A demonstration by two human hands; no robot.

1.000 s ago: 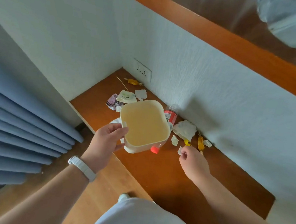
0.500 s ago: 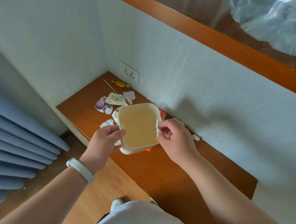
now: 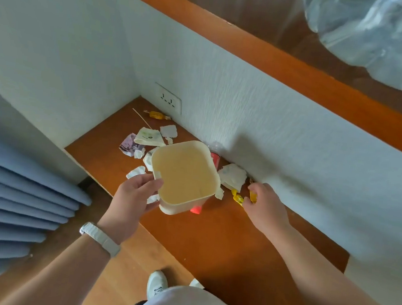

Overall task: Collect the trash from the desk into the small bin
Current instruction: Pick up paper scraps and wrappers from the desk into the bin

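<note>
My left hand (image 3: 134,196) holds the small cream bin (image 3: 184,175) by its near-left rim, above the wooden desk (image 3: 223,234). My right hand (image 3: 265,207) is down on the desk right of the bin, its fingers closing around yellow candy wrappers (image 3: 238,198). A crumpled white tissue (image 3: 232,176) lies just beyond them by the wall. A bottle with a red label (image 3: 214,159) and red cap (image 3: 196,209) lies mostly hidden under the bin. Paper scraps (image 3: 149,137) and another yellow wrapper (image 3: 158,115) lie toward the far left corner.
A white wall with a power socket (image 3: 168,98) backs the desk. An overhead wooden shelf (image 3: 302,71) carries a clear plastic bag (image 3: 380,39). Blue curtains (image 3: 11,197) hang at the left. My shoes (image 3: 156,284) stand on the wooden floor below the desk edge.
My right hand left the bin's rim, where it dropped a paper scrap, and went back down to the yellow wrappers by the wall. The bin stayed in my left hand.
</note>
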